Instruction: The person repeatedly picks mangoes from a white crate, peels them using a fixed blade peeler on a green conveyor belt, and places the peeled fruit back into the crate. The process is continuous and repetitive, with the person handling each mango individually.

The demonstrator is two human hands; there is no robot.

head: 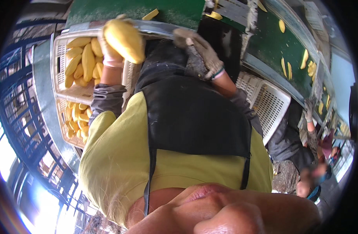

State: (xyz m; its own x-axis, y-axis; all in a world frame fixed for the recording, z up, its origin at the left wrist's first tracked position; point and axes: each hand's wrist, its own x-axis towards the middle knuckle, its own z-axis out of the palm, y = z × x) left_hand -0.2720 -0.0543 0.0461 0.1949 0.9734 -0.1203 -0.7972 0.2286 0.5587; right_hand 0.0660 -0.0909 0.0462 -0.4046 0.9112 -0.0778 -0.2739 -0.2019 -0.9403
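My left hand (108,48), in a pale glove, grips a large yellow fruit (125,41), apparently a peeled mango, above the right edge of a crate (57,84) of similar fruit. My right hand (204,52), in a soiled knitted glove, is over my dark apron, near the conveyor edge. Its fingers are blurred and point up and left. A grey, speckled thing (196,63) lies beside its palm; I cannot tell what it is or whether the hand holds it. A yellow piece (150,14) lies on the green belt (179,11) in front of me.
Nearer on my left stands a second crate (62,122) with smaller yellow pieces. A pale slotted crate (272,108) is on my right. Past a metal divider, another green belt (263,44) carries yellow slices. Another person's gloved hand (308,110) rests at that belt's edge.
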